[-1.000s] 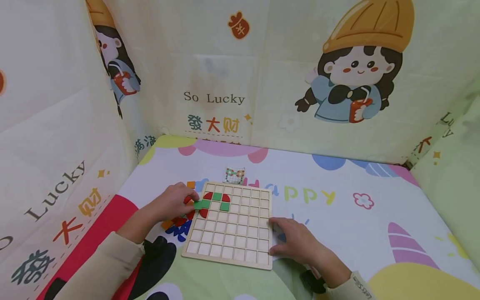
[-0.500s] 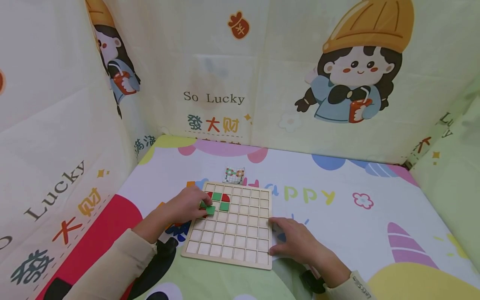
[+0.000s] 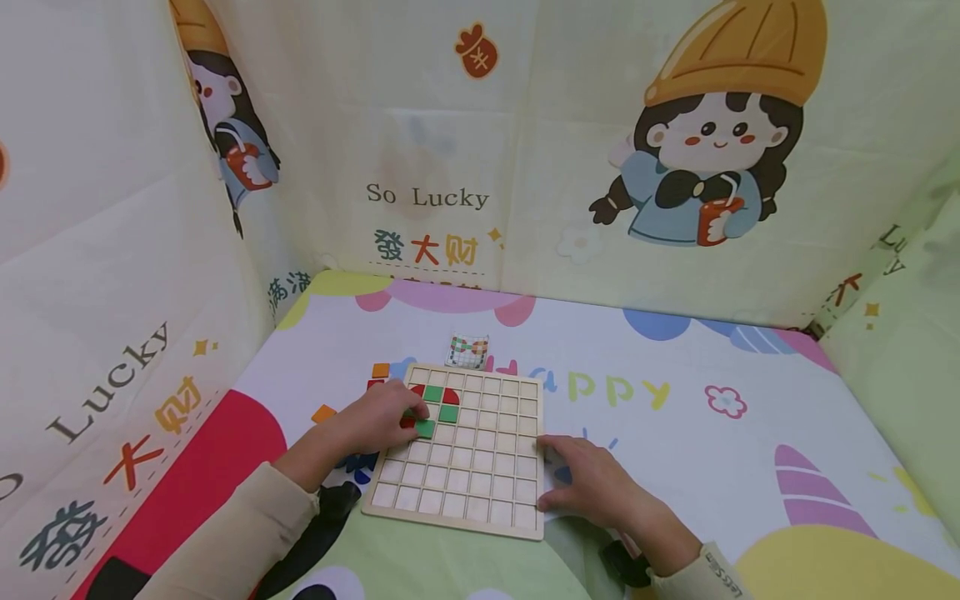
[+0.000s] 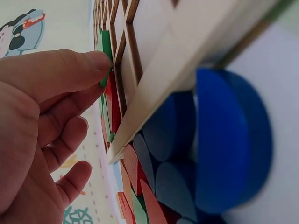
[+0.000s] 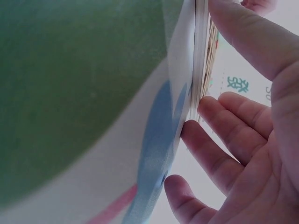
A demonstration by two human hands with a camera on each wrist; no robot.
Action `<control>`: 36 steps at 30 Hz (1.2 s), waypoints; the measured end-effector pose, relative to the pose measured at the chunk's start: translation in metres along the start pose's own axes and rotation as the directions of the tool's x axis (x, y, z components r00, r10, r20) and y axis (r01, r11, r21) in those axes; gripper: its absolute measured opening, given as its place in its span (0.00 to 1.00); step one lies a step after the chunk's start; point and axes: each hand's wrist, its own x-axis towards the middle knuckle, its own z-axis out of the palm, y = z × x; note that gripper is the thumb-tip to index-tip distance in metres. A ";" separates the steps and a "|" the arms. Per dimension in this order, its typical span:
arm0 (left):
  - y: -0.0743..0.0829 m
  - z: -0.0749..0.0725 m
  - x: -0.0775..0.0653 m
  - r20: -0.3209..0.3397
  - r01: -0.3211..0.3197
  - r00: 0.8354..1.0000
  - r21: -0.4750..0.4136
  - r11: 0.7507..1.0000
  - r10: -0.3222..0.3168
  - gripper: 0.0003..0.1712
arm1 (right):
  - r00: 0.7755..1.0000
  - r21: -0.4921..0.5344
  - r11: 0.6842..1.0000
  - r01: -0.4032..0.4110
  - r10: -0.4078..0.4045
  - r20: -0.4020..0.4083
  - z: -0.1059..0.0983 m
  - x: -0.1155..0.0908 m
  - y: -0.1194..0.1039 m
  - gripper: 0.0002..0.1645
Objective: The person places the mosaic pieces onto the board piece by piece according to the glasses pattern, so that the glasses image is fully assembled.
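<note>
My left hand point(image 3: 378, 414) pinches a green square tile point(image 3: 424, 428) between thumb and fingertip, over the left part of a wooden grid board point(image 3: 453, 523). In the left wrist view the tile point(image 4: 106, 44) stands tilted at the grid's dividers. On the board lie a green tile point(image 3: 432, 393), another green tile point(image 3: 448, 413) and a red rounded piece point(image 3: 452, 395); more red shows partly behind my left fingers. My right hand point(image 3: 592, 479) rests at the board's right edge, thumb and fingers spread. Its fingertips touch the board's side point(image 5: 200, 51) in the right wrist view.
Loose blue rounded pieces point(image 4: 229, 140) and red pieces point(image 4: 135, 168) lie beside the board's left edge. Orange squares point(image 3: 381, 370) sit farther left. A small pattern card point(image 3: 468, 351) lies behind the board. Printed cloth walls point(image 3: 540, 167) surround the table.
My left hand has carried the green tile rightward from the board's left edge, then slightly nearer to me over the grid. The right hand and board have stayed in place.
</note>
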 end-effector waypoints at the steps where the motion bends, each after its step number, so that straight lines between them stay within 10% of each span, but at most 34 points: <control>1: 0.000 0.000 0.000 -0.001 -0.002 1.000 0.002 1.000 0.002 0.11 | 1.000 0.001 1.000 -0.003 0.003 0.001 0.000 0.000 0.000 0.47; 15: -0.002 0.004 -0.002 -0.015 -0.048 0.999 -0.017 0.999 0.048 0.13 | 1.000 0.009 1.000 -0.019 0.019 0.005 0.001 0.001 -0.001 0.46; 36: -0.044 -0.016 -0.019 -0.101 0.140 0.984 -0.093 0.986 -0.149 0.19 | 1.000 0.004 1.000 -0.008 0.008 0.007 0.000 0.000 0.000 0.47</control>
